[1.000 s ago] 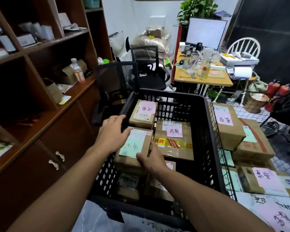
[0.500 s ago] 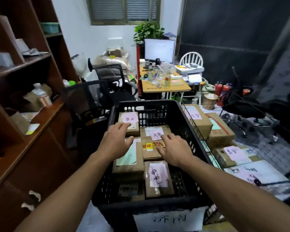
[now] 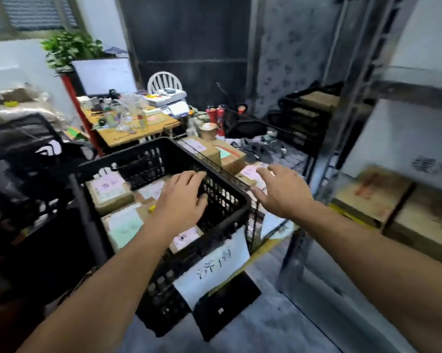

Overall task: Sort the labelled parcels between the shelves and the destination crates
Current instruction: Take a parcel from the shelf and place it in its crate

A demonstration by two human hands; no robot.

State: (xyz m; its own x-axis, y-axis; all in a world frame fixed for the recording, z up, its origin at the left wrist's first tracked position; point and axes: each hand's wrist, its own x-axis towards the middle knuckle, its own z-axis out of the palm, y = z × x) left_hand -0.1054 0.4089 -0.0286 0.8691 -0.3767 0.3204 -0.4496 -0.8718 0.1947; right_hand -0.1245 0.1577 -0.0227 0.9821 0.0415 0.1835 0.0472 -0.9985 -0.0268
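A black plastic crate (image 3: 222, 205) with a white handwritten sign (image 3: 214, 268) on its front holds several brown parcels. One parcel (image 3: 107, 192) carries a pink label, another (image 3: 124, 226) a green label. My left hand (image 3: 181, 200) hovers over the crate's inside with fingers spread, holding nothing. To the right of the crate, my right hand (image 3: 283, 192) is held open and empty above parcels with pink labels (image 3: 249, 171). More labelled parcels (image 3: 212, 151) lie beyond the crate's right wall. The picture is blurred.
A grey metal shelf (image 3: 367, 154) on the right carries brown cartons (image 3: 372, 194). Behind stand a cluttered wooden desk (image 3: 133, 131), a white chair (image 3: 165, 82), a black office chair (image 3: 23, 143) at left and red fire extinguishers (image 3: 216, 114).
The view has swung right, away from the wooden shelves. Both hands have lifted off the parcels in the crate; my right hand has moved out past the crate's right wall.
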